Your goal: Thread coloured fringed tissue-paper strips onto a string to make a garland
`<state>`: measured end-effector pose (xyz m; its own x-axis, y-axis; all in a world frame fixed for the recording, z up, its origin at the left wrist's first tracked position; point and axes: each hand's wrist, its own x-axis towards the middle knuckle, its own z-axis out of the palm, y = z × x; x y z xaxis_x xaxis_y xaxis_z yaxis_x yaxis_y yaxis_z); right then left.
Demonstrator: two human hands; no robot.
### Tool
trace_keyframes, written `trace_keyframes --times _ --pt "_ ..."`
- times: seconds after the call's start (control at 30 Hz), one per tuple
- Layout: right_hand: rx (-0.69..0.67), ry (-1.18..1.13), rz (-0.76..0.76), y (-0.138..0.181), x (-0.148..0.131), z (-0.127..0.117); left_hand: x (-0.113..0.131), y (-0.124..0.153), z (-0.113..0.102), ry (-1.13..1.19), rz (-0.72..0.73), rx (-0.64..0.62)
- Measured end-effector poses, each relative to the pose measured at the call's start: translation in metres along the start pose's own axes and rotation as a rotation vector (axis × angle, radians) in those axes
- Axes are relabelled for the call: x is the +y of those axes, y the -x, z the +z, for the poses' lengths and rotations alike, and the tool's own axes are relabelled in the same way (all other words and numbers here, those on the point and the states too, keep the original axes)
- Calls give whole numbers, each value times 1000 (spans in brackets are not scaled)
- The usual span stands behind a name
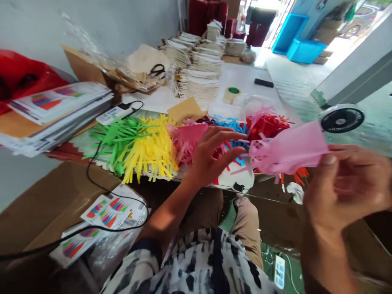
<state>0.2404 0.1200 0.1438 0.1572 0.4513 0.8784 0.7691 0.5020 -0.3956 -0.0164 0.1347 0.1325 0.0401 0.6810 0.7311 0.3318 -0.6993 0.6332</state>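
A light pink tissue paper tassel [294, 149], fringed at its left end, stretches sideways above the table's front edge. My right hand [352, 183] pinches its uncut end between thumb and fingers. Close to the fringe tips is my left hand [208, 153], its thumb and fingers apart; I cannot tell if it touches the strips. Along the table edge lie fringed bundles in green [118, 139], yellow [153, 151], and pink [185, 143], the last partly behind my left hand. Blue fringe [231, 124] and red fringe [269, 124] show farther right, partly covered.
Stacks of off-white sheets [199, 77] stand at the back, near black-handled scissors [157, 70]. A tape roll [232, 94] and black phone [263, 83] lie on the table. A round fan [342, 119] is at right. Printed sheets fill a cardboard box [39, 204] below left.
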Motion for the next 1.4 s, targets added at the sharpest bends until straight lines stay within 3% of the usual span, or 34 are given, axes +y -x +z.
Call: trace_keyframes --times 0.1,0.2,0.33,0.67,1.07,1.4 --pt "83 -57 24 21 -20 -4 18 1 29 161 -2 -125" --pt "33 -50 73 34 -25 -16 19 5 52 254 -61 -151" --pt "-39 -1 63 45 -22 -33 15 10 67 339 -142 -196" --pt "-118 48 56 59 -17 -45 14 16 81 456 -377 -304" --pt "-160 59 67 64 -15 -49 4 21 87 473 -437 -309" --pt "-176 20 89 67 -13 -51 4 19 88 534 -352 -398"
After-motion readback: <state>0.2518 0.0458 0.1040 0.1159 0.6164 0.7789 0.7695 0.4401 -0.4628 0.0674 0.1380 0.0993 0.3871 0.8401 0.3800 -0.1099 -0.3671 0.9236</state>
